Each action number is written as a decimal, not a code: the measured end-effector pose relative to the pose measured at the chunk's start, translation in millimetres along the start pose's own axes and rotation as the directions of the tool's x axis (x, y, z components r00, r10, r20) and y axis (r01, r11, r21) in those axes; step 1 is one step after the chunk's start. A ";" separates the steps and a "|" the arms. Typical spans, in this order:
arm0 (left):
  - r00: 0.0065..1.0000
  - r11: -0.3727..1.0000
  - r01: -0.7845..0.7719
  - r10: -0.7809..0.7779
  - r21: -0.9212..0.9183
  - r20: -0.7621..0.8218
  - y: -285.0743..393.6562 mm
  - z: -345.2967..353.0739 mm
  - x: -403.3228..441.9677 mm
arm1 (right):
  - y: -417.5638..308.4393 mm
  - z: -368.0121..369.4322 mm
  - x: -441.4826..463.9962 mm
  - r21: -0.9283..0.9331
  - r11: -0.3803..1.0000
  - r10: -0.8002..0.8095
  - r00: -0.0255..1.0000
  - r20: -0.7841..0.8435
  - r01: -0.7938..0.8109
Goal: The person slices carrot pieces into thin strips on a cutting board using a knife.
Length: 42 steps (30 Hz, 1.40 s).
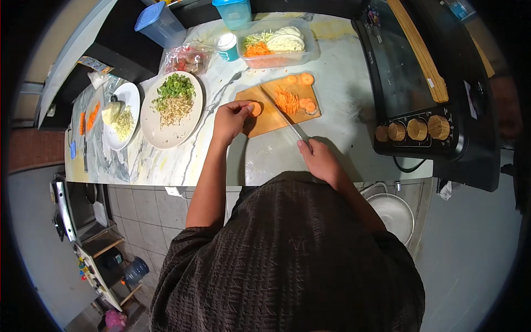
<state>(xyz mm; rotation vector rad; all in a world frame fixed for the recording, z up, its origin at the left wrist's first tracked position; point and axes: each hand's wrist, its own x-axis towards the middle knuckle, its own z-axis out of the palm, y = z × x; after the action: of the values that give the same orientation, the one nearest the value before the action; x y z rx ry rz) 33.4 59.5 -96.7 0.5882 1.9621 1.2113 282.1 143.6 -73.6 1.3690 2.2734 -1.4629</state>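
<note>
My left hand (230, 120) pinches a round carrot slice (255, 109) at the left end of a wooden cutting board (258, 128). In my right hand (319, 157) is the handle of a kitchen knife (282, 114), its blade slanting up and left across the board. Shredded carrot (286, 100) is heaped on the board to the right of the blade. More carrot slices (307, 104) lie beside that heap, and others (299, 79) sit at the board's upper right corner.
Behind the board stands a clear plastic container (276, 58) with cabbage and shredded carrot. To the left are a plate (148, 131) of greens and sprouts and a white plate (130, 92). A white-lidded cup (225, 48) stands behind. A black oven (415, 124) borders the right.
</note>
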 end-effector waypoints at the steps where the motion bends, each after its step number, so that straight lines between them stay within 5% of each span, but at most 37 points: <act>1: 1.000 0.999 -0.030 0.030 0.014 -0.002 -1.6 1.3 0.3 | 0.5 -0.2 -0.2 -0.003 1.000 -0.003 1.000 0.006 0.003; 5: 0.999 0.999 -0.040 0.040 -0.031 0.002 -0.3 13.9 2.0 | -4.2 -5.7 -4.6 -0.056 0.998 0.007 0.998 -0.059 -0.010; 9: 0.964 0.935 -0.243 0.262 0.258 -0.042 6.3 27.1 -0.9 | -1.7 -0.4 -5.4 -0.060 0.998 -0.032 0.993 -0.112 0.025; 13: 0.959 0.916 -0.227 0.269 0.331 -0.086 3.0 21.5 1.9 | -0.2 4.8 -1.6 0.016 0.997 -0.079 0.989 -0.127 0.082; 16: 0.972 0.943 -0.126 0.179 0.307 -0.152 4.4 14.8 4.1 | -7.9 5.2 1.6 0.023 0.993 -0.114 0.990 -0.087 0.117; 18: 0.985 0.997 0.010 0.003 0.073 -0.175 10.8 12.8 3.4 | -15.4 5.2 5.9 -0.001 0.993 -0.119 0.992 -0.034 0.119; 21: 0.993 0.998 -0.066 0.067 0.011 -0.093 4.2 15.1 8.6 | -21.7 8.3 10.9 0.004 0.992 -0.128 0.991 -0.038 0.128; 42: 0.990 0.995 0.096 -0.100 0.038 0.103 14.2 25.8 3.2 | -20.4 19.4 18.9 -0.103 0.989 -0.114 0.992 -0.049 0.109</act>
<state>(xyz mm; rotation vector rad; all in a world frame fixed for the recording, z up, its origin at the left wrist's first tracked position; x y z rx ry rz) 51.6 82.4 -92.3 0.5542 1.9027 1.0683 249.3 137.8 -79.9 1.2887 2.4579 -1.3366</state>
